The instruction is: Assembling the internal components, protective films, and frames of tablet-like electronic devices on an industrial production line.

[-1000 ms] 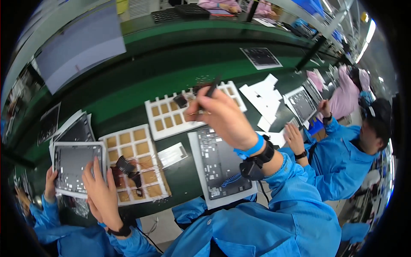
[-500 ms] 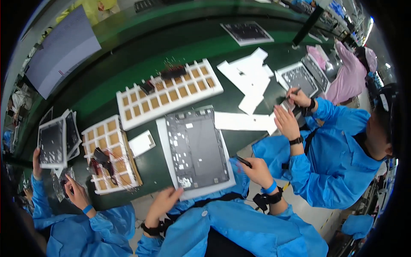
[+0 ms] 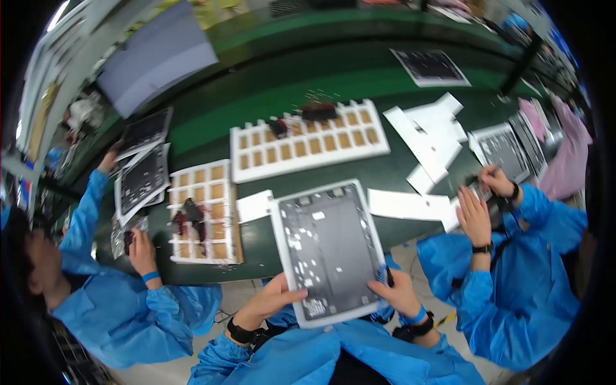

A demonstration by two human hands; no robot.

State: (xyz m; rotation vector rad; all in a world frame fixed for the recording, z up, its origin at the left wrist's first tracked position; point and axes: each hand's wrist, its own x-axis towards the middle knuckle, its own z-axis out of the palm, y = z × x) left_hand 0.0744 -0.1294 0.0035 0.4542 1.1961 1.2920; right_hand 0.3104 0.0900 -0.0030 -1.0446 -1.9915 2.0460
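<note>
A dark rectangular panel [image 3: 337, 250], dotted with small white pieces, lies on a white backing sheet [image 3: 287, 256] and is raised in front of me, its near end over my lap. My left hand [image 3: 273, 299] grips its lower left edge, thumb on top. My right hand [image 3: 399, 294] holds the lower right edge, thumb on the panel. A slim black tool [image 3: 389, 277] also sits in that hand; its kind I cannot tell. The fingers under the sheet are hidden.
White divided trays [image 3: 310, 156] [image 3: 206, 226] with wiring in them stand on the green table [image 3: 333, 168]. White sheets [image 3: 420, 138] lie to the right. Blue-sleeved co-workers sit on both sides; the left one handles similar panels [image 3: 144, 179], the right one works with both hands [image 3: 476, 218].
Both my hands now hold the panel and its sheet, which have come up off the table edge toward me. My right hand has moved onto the panel's edge. The view has shifted left.
</note>
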